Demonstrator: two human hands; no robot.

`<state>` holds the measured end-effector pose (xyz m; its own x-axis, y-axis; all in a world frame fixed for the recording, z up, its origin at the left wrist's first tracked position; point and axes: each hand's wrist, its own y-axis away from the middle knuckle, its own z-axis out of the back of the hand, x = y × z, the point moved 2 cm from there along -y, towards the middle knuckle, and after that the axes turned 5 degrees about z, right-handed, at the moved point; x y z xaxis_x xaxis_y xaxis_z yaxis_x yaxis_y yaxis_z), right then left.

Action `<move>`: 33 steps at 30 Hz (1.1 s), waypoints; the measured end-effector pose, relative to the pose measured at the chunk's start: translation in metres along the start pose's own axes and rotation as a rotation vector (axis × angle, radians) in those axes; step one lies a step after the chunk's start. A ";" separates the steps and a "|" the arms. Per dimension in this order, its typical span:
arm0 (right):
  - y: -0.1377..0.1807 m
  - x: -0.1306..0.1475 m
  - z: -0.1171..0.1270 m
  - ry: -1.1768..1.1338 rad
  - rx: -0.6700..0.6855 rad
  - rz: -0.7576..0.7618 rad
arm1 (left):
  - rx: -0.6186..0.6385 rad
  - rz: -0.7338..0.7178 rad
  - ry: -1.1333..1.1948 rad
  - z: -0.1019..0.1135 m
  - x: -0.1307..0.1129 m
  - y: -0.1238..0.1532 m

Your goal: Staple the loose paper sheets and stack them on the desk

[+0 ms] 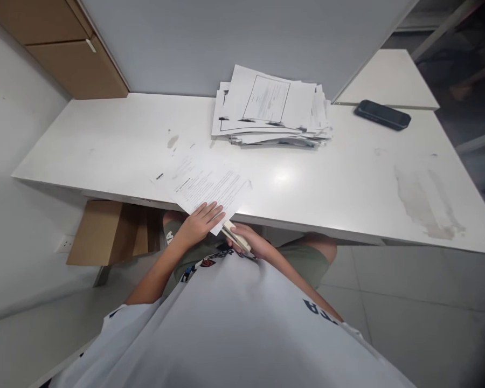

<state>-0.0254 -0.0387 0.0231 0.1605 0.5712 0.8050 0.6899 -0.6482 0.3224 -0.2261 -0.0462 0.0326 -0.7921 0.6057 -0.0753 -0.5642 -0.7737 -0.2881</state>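
Cream, stapler-like tool [237, 238] sits in the right hand [254, 240], fingers curled round it below the desk edge. Left hand [204, 220] lies flat, fingers extended and close together, pressing on the printed sheet [212, 183] without gripping it. Sheet rests askew on the white desk [327, 183], near corner overhanging the front edge; tool's tip is right by that corner. Can't tell whether paper is between its jaws, or whether it's one page or several. For a clean job, I'd keep the left palm firm so the sheet doesn't skew, square the edges, keep left fingertips clear of the tool's tip, and hold tool level with the paper. Farther out: thick, uneven paper stack [267, 108] by the grey partition [246, 43], dark phone-like device [382, 115] to its right, cardboard box [97, 231] under desk, left.
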 end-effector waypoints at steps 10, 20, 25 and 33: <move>0.014 -0.004 0.013 -0.028 -0.012 -0.010 | 0.010 -0.125 0.031 0.007 -0.008 0.004; 0.024 -0.007 0.014 -0.079 0.002 -0.049 | 0.001 -0.149 0.011 0.008 -0.015 0.010; 0.021 -0.007 0.014 -0.072 0.005 -0.038 | -0.050 -0.188 0.047 0.005 -0.014 0.012; 0.033 -0.009 0.016 -0.074 -0.039 -0.038 | -0.047 -0.166 0.013 0.002 -0.020 0.015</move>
<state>0.0069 -0.0570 0.0185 0.1870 0.6303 0.7535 0.6687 -0.6436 0.3723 -0.2190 -0.0703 0.0322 -0.6859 0.7268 -0.0349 -0.6751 -0.6535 -0.3423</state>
